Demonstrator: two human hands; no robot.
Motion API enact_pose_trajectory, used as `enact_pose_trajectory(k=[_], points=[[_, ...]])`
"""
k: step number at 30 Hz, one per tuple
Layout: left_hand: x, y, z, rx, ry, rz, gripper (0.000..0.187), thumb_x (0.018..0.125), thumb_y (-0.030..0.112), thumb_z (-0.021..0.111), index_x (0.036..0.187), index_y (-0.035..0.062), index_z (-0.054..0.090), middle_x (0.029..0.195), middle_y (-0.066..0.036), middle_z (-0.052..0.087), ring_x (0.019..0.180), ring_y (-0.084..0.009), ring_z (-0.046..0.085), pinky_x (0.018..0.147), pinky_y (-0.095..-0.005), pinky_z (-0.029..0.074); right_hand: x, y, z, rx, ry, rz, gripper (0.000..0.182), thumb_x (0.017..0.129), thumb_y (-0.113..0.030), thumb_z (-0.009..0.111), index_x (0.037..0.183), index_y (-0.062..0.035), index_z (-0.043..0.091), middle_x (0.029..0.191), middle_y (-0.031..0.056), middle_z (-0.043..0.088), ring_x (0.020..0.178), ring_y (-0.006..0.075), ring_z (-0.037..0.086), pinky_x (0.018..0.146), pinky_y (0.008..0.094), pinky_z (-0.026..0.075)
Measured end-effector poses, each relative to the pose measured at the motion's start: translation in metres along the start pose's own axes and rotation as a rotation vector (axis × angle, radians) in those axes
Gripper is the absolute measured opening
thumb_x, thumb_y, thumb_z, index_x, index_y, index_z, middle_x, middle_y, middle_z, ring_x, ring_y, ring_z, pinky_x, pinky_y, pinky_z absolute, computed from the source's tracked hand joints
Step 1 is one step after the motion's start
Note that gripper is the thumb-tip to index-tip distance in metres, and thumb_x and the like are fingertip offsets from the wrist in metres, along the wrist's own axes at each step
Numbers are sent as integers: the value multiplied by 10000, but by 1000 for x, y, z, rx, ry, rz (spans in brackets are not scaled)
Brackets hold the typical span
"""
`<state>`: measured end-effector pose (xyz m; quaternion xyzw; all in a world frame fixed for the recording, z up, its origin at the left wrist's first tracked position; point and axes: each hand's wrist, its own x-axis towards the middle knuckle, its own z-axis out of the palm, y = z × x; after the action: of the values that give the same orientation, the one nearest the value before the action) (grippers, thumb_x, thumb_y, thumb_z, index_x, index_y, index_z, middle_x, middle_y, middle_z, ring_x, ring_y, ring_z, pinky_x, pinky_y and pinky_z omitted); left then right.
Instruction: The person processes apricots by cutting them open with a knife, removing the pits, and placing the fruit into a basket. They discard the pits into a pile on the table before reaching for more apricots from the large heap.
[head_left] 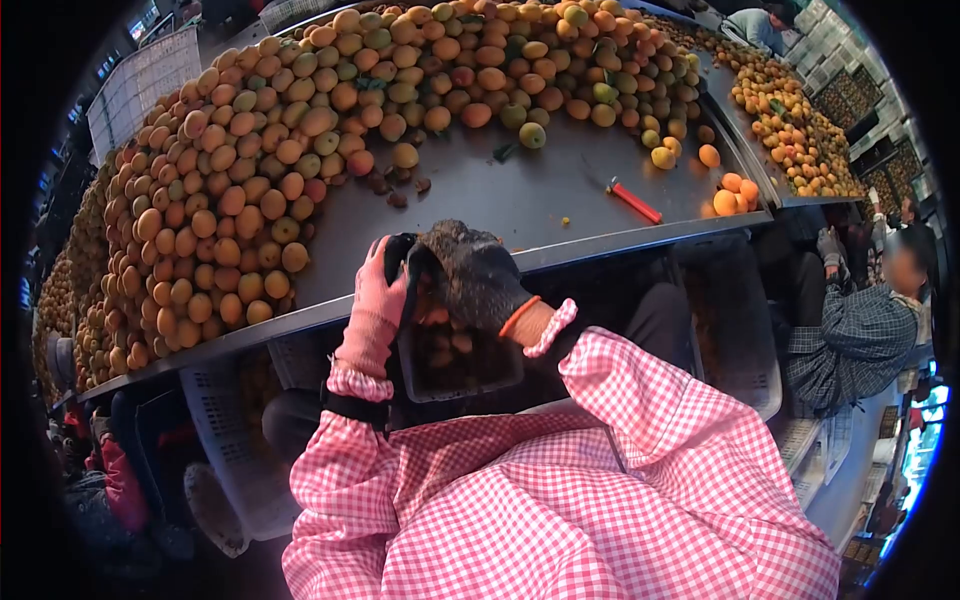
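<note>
My left hand (385, 290), in a pink glove with black fingers, is raised at the table's front edge. My right hand (475, 275), in a dark grey glove with an orange cuff, is beside it, and the fingers of both meet. Whatever may be between them is hidden by the gloves. Just below the hands is a crate (463, 387) with orange pieces inside. A large heap of orange and greenish fruit (240, 190) covers the back and left of the metal table (560, 200). Some brown scraps (397, 199) lie on the metal beyond my hands.
A red-handled knife (636, 201) lies on the table at the right, near a few loose orange fruits (725, 203). White crates (235, 440) stand under the table edge. A co-worker in a checked shirt (860, 340) sits at the right, another person (120, 480) at the left.
</note>
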<state>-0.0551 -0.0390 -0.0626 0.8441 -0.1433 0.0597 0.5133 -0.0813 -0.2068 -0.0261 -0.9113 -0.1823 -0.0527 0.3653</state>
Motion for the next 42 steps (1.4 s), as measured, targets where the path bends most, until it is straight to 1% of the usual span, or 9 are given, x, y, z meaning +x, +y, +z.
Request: enact_pose_trajectory(k=[7,11,15,18,22,26,30,40,42], points=[[-58,30,5,186,85,84,568,632,-4,652,1177,48,497,1142,-207,509,1093,-413,488,940,-420,425,-43,10,32,-383,160,-371,461,808,-243,494,1195,7,519,1243,221,516,1164,400,488,1044,538,289],[-73,44,5,268,53,136,791,572,43,726,1288,43,391,1243,-217,442,1136,-386,484,978,-436,404,-49,5,9,-297,106,-452,447,768,-206,560,1166,-4,551,1236,212,525,1146,382,505,1017,498,346],[-46,45,-10,-75,88,-18,705,668,6,716,1304,37,413,1300,-125,482,1152,-221,513,928,-326,449,-21,19,-16,-141,-18,-533,557,734,-187,676,1245,-63,494,1228,178,533,1099,349,539,862,395,478],[-12,14,-16,-3,80,-4,453,703,37,711,1130,5,562,989,-153,633,873,-280,648,764,-335,509,15,13,-43,101,-193,-205,483,756,-109,628,1219,-51,506,1134,189,579,992,350,590,805,404,492],[-2,-44,-29,317,314,-174,292,720,120,702,958,-26,618,822,-190,648,808,-351,638,724,-361,500,72,42,-29,-269,-277,-158,455,772,-98,587,1220,-114,508,1153,205,547,929,379,601,752,466,498],[-3,-32,-26,270,368,-164,314,704,134,711,951,-34,614,836,-191,642,796,-361,629,719,-378,493,122,53,20,-370,-203,-415,463,798,-205,598,1247,-153,504,1271,199,474,989,382,571,806,467,481],[4,-6,-31,276,310,-210,302,698,146,707,923,-29,606,818,-180,633,794,-354,630,706,-388,492,163,51,58,-503,-193,-162,449,811,-277,574,1242,-161,524,1272,204,480,1025,364,568,809,536,439],[9,-14,-31,424,196,-395,463,803,242,618,1157,-39,515,1034,-206,609,951,-369,594,819,-417,471,119,34,12,-511,-568,-280,239,761,-185,574,958,-69,642,979,186,621,899,394,602,772,458,489],[13,-30,-35,258,154,-492,443,876,302,552,1214,20,499,1031,-203,625,979,-365,594,832,-416,466,96,34,-22,-117,-614,-311,258,776,-192,572,989,-61,636,1016,177,621,912,366,606,787,443,490]])
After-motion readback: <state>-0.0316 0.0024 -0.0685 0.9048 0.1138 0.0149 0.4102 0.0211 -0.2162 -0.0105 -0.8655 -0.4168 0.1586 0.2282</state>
